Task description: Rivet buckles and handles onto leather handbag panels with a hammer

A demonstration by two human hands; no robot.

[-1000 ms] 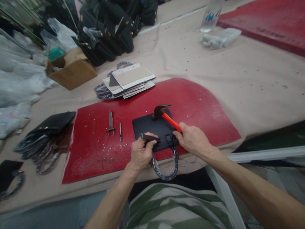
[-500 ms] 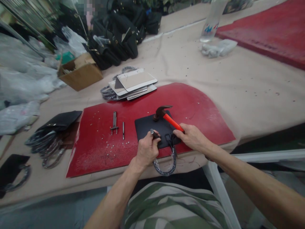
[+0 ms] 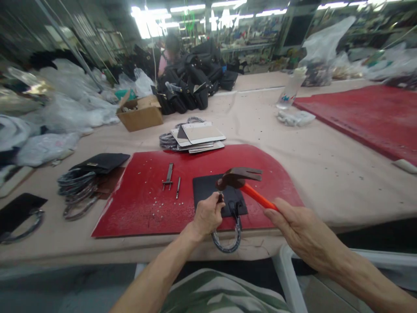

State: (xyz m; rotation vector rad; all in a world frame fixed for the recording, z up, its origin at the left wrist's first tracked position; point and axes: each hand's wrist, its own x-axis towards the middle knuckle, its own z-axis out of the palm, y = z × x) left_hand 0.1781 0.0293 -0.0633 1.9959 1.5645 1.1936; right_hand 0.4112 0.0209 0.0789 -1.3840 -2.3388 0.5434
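Observation:
My right hand [image 3: 289, 217] is closed round the orange handle of a claw hammer [image 3: 239, 176]. The hammer's head is over the top of a short metal punch [image 3: 220, 198], which my left hand [image 3: 208, 215] pinches upright. Beneath my left hand lies a black bag panel [image 3: 203, 189] with a plastic-wrapped handle [image 3: 226, 249] looping off the near edge. The punch's lower tip is hidden by my fingers. Panel and tools rest on a red mat [image 3: 137, 217]. Left of the panel lie a slim metal rod tool [image 3: 178, 188] and a pronged punch [image 3: 168, 177].
Small studs dot the mat. Behind it is a stack of pale panels [image 3: 203, 132]. A cardboard box [image 3: 140, 118] and black bags [image 3: 195, 78] stand farther back. Black pieces with wrapped handles [image 3: 100, 163] lie left. A plastic bottle [image 3: 289, 91] stands at the back right.
The hammer's head has come over to the punch in my left hand, and my right hand has moved right. The view has tilted up, showing more of the room.

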